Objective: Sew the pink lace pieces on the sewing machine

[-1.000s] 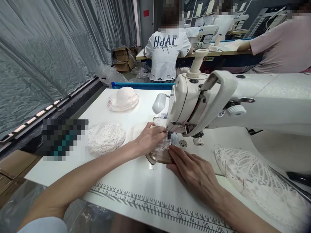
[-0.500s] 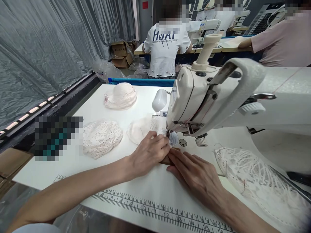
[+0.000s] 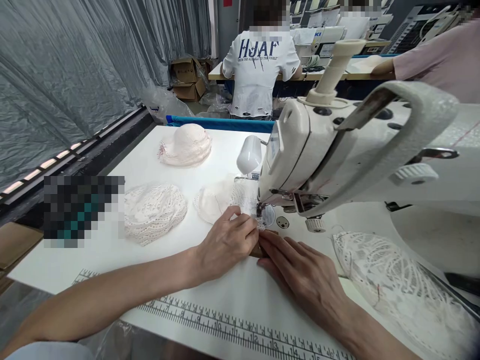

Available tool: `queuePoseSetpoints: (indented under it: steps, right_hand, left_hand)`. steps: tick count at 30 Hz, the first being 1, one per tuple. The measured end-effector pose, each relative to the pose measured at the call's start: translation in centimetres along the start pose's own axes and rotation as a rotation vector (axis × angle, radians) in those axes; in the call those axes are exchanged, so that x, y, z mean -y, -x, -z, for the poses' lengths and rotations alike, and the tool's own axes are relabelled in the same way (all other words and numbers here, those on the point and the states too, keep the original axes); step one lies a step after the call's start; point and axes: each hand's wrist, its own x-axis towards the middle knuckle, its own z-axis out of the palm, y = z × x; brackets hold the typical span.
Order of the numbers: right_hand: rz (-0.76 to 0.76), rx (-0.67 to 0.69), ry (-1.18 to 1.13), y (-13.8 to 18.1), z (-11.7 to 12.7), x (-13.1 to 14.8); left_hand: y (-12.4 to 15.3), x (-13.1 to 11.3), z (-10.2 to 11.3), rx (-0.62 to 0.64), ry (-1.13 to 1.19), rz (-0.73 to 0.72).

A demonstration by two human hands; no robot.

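Observation:
A white lace piece lies under the needle and presser foot of a white sewing machine. My left hand is closed, its curled fingers pinching the lace's near edge just in front of the foot. To its right, my right hand lies flat with fingers stretched out, the fingertips beside the lace edge and by a small brown piece. The hands hide most of that brown piece. A sheer cup-shaped part joins or lies against the lace on the left; which one, I cannot tell.
Stacked lace cups and pale pink cups sit on the left of the white table, which has a printed ruler. More lace lies at right. A small white lamp stands behind the needle. Co-workers sit beyond.
My view has shifted a little, so the machine head appears larger and further right. Both hands stay by the presser foot, nearly unmoved, with the left still pinching the lace.

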Motion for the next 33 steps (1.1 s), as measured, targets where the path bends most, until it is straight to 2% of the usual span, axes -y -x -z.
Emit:
queuePoseSetpoints:
  steps: [21, 24, 27, 29, 33]
  right_hand:
    - [-0.053, 0.038, 0.046, -0.1, -0.3, 0.0]
    - [-0.049, -0.011, 0.062, 0.0, -0.2, -0.3]
    - [-0.042, -0.055, 0.064, 0.1, -0.1, -0.8]
    - [-0.027, -0.076, 0.045, -0.1, 0.1, -0.9]
    - [0.128, -0.045, -0.025, -0.6, 0.6, 0.5]
  left_hand:
    - [-0.2, 2.3, -1.3, 0.006, 0.022, 0.075]
    - [0.4, 3.1, -0.6, -0.015, 0.004, 0.145]
    - [1.8, 3.3, 0.9, 0.072, -0.011, 0.27]
    - [3.2, 2.4, 2.3, 0.113, 0.043, 0.308]
    - [5.9, -0.2, 4.9, 0.141, 0.305, 0.137]
